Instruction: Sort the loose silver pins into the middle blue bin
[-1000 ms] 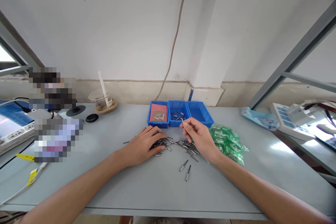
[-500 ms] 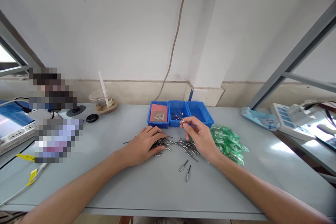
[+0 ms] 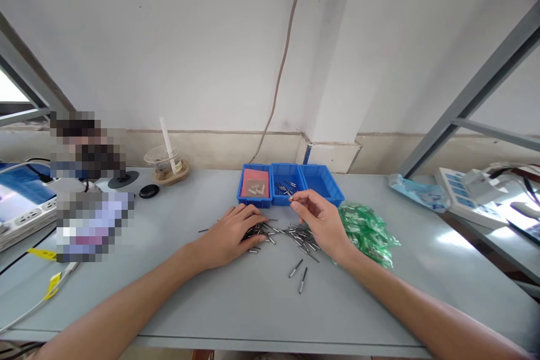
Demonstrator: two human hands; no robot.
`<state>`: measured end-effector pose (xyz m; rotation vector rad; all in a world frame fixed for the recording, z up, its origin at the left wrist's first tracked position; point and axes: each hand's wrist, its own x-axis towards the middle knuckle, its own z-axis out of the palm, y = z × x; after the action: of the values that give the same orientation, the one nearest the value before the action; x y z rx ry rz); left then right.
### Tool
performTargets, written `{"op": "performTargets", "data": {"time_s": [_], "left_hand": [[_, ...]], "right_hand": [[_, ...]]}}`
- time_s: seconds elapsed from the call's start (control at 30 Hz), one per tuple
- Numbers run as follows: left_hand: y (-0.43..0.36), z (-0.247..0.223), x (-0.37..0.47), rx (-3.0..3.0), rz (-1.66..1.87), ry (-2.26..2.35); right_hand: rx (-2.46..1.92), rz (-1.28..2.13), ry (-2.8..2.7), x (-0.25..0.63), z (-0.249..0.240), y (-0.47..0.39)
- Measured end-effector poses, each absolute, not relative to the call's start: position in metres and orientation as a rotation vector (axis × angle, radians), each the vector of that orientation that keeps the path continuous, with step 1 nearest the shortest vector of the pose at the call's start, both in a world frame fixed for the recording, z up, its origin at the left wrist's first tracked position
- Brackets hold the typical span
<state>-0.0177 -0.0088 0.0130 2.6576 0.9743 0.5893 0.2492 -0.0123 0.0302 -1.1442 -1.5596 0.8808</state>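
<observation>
Slim dark-and-silver metal pins (image 3: 301,236) are lying heaped on the grey table (image 3: 236,309), partly beneath your loosely spread left hand (image 3: 234,236); beside them, your right hand (image 3: 323,225) is pinching a mostly hidden silver pin (image 3: 291,199).

Honestly can't read a single word or number anywhere in this one. The yellow tags (image 3: 53,286) by the white cable (image 3: 24,314) around 8 o'clock are too small to make out, and it's the same deal with any print on the light-blue packet (image 3: 418,193) over at 3 o'clock.
</observation>
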Motion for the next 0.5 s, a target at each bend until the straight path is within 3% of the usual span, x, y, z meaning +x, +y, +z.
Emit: {"op": "performTargets", "data": {"time_s": [0.5], "left_hand": [[-0.0091, 0.0124, -0.0183, 2.649, 0.577, 1.005]], "right_hand": [[-1.112, 0.9, -1.568, 0.2517, 0.0246, -0.0102]]}}
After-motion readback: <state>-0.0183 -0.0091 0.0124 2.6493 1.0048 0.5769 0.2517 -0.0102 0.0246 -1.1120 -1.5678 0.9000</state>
